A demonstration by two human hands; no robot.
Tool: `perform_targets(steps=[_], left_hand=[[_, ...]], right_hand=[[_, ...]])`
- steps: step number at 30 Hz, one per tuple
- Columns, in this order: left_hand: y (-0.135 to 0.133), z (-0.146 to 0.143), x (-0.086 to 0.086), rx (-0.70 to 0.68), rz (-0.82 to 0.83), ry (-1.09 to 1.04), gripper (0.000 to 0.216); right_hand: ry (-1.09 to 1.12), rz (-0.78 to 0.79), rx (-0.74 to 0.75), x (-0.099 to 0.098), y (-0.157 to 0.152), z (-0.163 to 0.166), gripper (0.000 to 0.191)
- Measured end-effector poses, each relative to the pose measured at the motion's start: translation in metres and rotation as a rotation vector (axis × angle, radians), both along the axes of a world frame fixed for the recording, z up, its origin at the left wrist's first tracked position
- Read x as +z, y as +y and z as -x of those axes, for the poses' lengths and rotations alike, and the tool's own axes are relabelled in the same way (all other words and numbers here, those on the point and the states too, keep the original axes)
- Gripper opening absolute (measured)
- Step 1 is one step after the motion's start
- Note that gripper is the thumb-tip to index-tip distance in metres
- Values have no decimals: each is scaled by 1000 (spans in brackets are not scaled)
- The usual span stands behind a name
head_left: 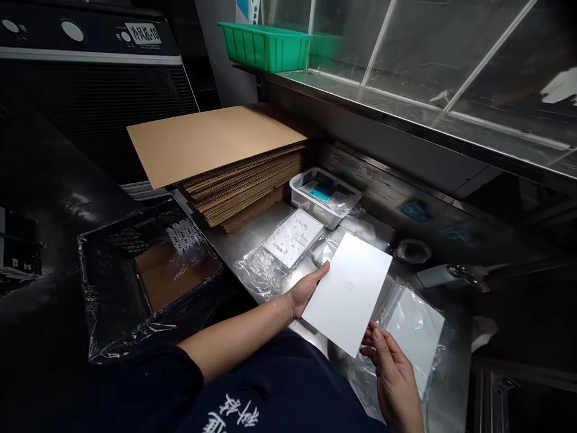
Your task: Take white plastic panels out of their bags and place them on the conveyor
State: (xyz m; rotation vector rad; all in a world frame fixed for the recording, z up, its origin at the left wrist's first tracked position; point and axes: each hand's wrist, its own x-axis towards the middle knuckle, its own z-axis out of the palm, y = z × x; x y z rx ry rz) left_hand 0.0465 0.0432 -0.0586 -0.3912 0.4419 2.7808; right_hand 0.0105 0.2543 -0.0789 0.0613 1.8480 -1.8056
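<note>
A flat white rectangular panel [349, 291] with a faint small round mark is held tilted in front of me. My left hand [306, 293] is closed on its left edge, thumb on the face and the other fingers hidden behind. At the lower right edge, my right hand [390, 361] has its fingers curled against the panel. Under and beside that hand lies another white panel in a clear plastic bag [417, 331]. Beyond my left hand, a bagged white sheet with small printed drawings [295, 236] rests on the metal table [252, 240].
Stacked cardboard sheets [252, 189] stand at the back left of the table. Near them is a translucent plastic bin [315, 204] with bagged items. A plastic-lined crate [153, 328] sits low on the left. Scissors [464, 273] lie right; a green basket [270, 49] stands on the shelf above.
</note>
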Motion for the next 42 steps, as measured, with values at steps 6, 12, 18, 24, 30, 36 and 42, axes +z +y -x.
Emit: perform_targets(steps=[6, 12, 18, 24, 30, 36, 42], left_hand=[[-2, 1, -1, -9, 13, -6, 71], [-1, 1, -3, -49, 75, 32, 74], [-9, -14, 5, 31, 559, 262, 47], [-24, -19, 20, -173, 863, 482, 29], [-20, -16, 32, -197, 858, 428, 26], [2, 12, 34, -7, 515, 30, 44], [21, 25, 42, 11, 650, -117, 39]], right_hand=[[-12, 31, 6, -3, -1, 0, 50], [-67, 62, 5, -6, -3, -2, 59], [-34, 145, 153, 3, -6, -4, 62], [258, -73, 206, -13, 4, 9, 37], [178, 11, 139, 4, -2, -1, 42], [-449, 459, -13, 25, -7, -5, 36], [-580, 512, -111, 22, -6, 8, 32]])
